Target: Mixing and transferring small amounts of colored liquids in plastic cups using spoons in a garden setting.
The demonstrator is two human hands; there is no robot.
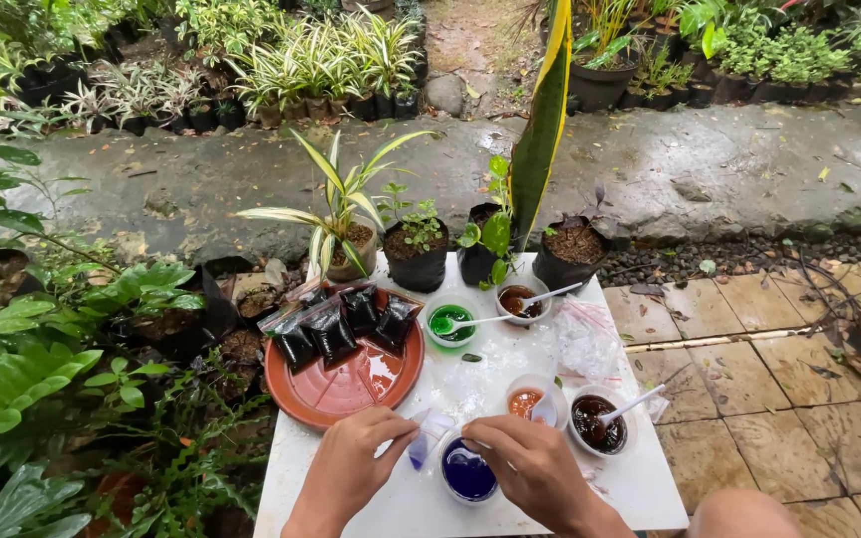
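Head view: left hand [351, 456] pinches small clear bag [425, 438], fingers closed on its upper edge; blue liquid in bag's lower part. Right hand [528, 460] closed, apparently gripping white spoon, mostly hidden. Bag hangs between both hands, just beside blue cup [467, 470] on white tabletop [490, 374]. Terracotta saucer [351, 384] with dark filled bags [336, 327] to left.

Just ahead of the fingers, five small cups sit on the worktop [470, 384]: one blue [468, 470], one orange [526, 401], one green [450, 323] and two dark brown [597, 422] [517, 299]. Four hold white spoons. One terracotta saucer [343, 384] carries four dark filled bags [346, 324]. Four potted plants [417, 249] line the far edge. Two hands are at work, the left [351, 463] and the right [530, 463].
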